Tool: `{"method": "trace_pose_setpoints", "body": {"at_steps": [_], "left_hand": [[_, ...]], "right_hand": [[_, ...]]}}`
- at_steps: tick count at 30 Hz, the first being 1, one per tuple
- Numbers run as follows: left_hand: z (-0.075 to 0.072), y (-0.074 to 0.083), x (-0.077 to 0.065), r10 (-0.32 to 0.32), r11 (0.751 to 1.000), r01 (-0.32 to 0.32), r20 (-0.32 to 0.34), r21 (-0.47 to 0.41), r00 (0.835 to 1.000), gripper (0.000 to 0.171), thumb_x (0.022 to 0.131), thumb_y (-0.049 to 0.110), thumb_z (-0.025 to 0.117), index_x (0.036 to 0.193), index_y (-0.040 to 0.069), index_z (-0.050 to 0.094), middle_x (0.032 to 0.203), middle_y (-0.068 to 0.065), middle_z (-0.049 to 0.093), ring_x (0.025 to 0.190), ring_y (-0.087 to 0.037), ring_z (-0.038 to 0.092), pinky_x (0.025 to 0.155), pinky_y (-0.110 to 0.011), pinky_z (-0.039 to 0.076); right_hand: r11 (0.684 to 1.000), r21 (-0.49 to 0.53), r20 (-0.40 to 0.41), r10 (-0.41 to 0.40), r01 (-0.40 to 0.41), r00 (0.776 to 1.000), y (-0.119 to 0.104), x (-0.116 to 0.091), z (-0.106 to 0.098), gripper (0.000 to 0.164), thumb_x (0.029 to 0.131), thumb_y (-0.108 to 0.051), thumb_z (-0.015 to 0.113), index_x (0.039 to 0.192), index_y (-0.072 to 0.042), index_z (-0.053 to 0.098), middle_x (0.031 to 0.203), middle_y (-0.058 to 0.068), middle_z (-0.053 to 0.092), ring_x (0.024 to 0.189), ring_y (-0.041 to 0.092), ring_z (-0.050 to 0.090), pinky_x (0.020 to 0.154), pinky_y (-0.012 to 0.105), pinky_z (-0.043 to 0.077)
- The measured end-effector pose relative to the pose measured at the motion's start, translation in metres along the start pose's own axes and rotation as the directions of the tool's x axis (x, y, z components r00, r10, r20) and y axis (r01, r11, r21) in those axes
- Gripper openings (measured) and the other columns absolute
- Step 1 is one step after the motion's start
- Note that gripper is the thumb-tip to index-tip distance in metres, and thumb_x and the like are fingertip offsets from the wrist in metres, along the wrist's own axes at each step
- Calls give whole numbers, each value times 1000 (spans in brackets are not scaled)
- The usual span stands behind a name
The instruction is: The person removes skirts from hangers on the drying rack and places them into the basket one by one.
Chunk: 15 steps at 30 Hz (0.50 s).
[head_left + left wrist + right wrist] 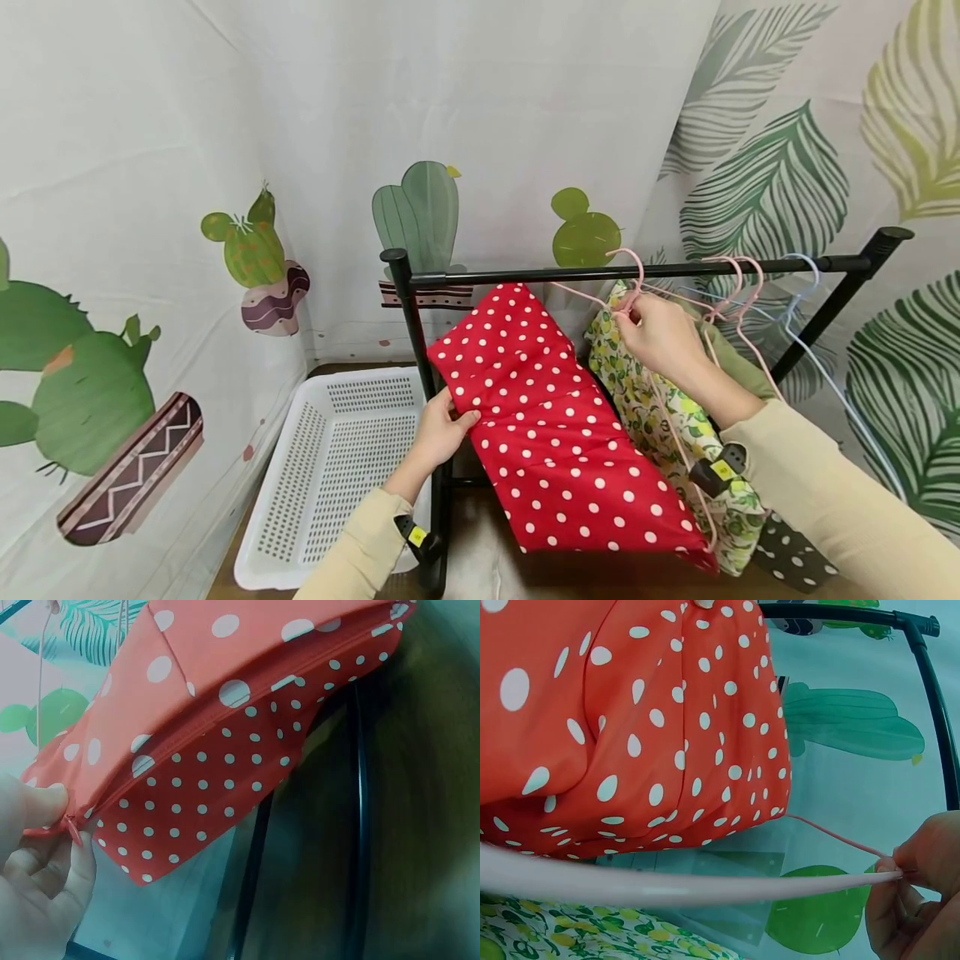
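A red cloth cover (536, 417) with white dots, its kind not certain, hangs at a slant below the rack's rail. My left hand (442, 429) holds its left edge; in the left wrist view, thumb and fingers pinch a corner beside a small red tab (73, 829). My right hand (660, 333) grips a pink hanger (636, 279) just under its hook, which is at the rail. One hanger arm runs down to the cover's lower right corner. In the right wrist view the hanger (705, 886) passes beside the cover, and fingertips pinch it.
The black rack (517, 277) spans the middle and right. More pink hangers (742, 287), a blue hanger (798, 304) and a lemon-print cloth (637, 383) hang to the right. A dark dotted cloth (793, 554) shows lower down. A white basket (258, 533) stands at left.
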State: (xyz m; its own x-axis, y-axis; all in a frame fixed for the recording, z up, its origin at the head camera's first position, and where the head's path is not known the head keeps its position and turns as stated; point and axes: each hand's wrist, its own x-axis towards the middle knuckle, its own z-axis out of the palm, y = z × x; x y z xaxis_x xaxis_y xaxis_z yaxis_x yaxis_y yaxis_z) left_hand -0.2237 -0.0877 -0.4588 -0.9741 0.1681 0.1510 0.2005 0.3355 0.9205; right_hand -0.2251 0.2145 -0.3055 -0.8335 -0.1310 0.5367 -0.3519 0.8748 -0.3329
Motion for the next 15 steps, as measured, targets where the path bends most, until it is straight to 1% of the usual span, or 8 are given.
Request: {"method": "trace_pose_setpoints", "body": {"at_steps": [5,8,13,15], "left_hand": [[-5,7,0,60,998,-60,-3,36,998,30,84,6,64,112,4,52,98,-11,66,74,-15,65,59,-28,53],[-8,11,0,72,996,-72,-2,51,997,30,84,6,64,113,5,53,99,-11,65,75,-16,65,61,-27,54],[-13,14,1,64,994,-62,-20,85,998,30,84,7,64,113,7,54,101,-10,65,77,-17,65,62,-27,54],[-15,16,1,56,995,-54,-24,88,998,31,84,7,64,114,6,54,101,-10,66,78,-17,65,63,-27,54]], "right_hand": [[999,-25,-16,19,-19,1000,3,1,0,13,87,-10,55,82,-1,63,63,10,57,45,16,40,40,28,27],[999,-33,-16,25,-26,1000,3,1,-1,14,87,-10,53,81,-2,63,60,8,54,44,16,39,40,28,27],[999,-28,-12,32,-33,999,3,2,-4,15,87,-11,52,80,-2,62,63,10,58,44,16,41,39,28,28],[999,-27,-15,34,-34,999,2,2,-6,16,88,-11,53,76,-3,61,64,11,58,45,17,43,40,28,29]]}}
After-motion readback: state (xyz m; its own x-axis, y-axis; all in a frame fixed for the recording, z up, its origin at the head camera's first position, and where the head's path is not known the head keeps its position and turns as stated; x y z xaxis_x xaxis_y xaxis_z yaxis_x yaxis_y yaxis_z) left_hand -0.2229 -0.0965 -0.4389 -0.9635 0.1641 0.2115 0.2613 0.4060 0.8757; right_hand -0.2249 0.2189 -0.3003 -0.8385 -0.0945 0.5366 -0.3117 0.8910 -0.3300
